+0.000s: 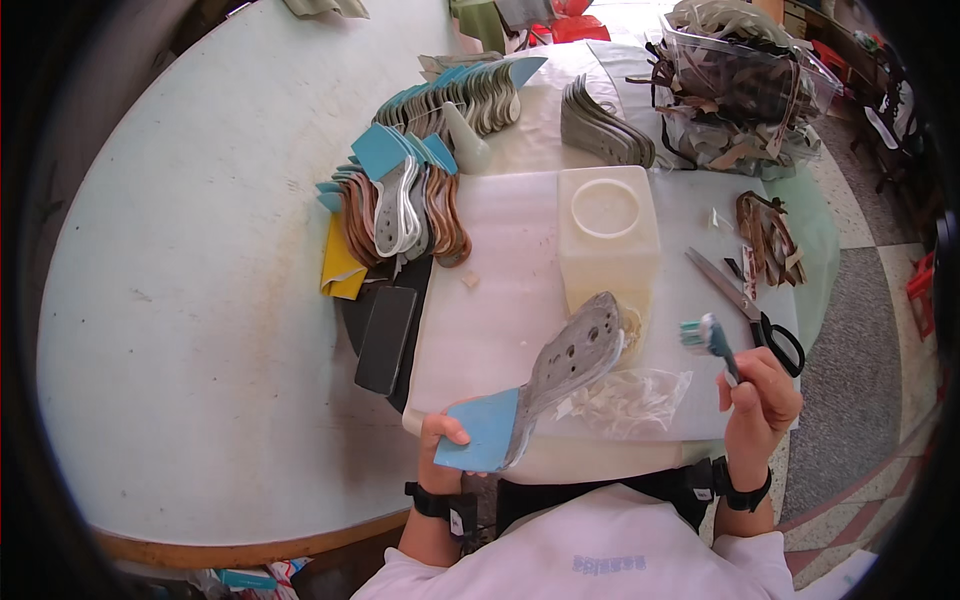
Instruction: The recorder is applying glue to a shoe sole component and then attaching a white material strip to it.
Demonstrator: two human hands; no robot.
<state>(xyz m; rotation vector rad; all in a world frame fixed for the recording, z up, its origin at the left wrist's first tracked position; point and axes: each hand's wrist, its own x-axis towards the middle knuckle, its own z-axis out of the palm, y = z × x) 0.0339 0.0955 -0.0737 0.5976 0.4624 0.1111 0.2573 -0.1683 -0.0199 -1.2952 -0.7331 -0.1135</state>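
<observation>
My left hand (440,450) grips a shoe insole (572,352) by its light-blue heel end, thumb on top. The grey front part has several dark holes and points away to the upper right. In my right hand (765,405) a toothbrush (712,338) is pinched by its dark handle, its teal and white bristles raised and turned left. Brush and insole are apart. Just beyond the insole's tip stands a yellowish plastic container (640,232) with a round ring on top. Crumpled clear film (630,402) lies below the insole.
Stacked insoles (400,205) and a white cone (465,140) stand at the back left. A phone (386,340) lies left of the white board (490,330). Scissors (738,292) and brown strips (770,240) lie right; a clear bin of scraps (740,85) stands behind. More grey pieces (605,130) stand at the back.
</observation>
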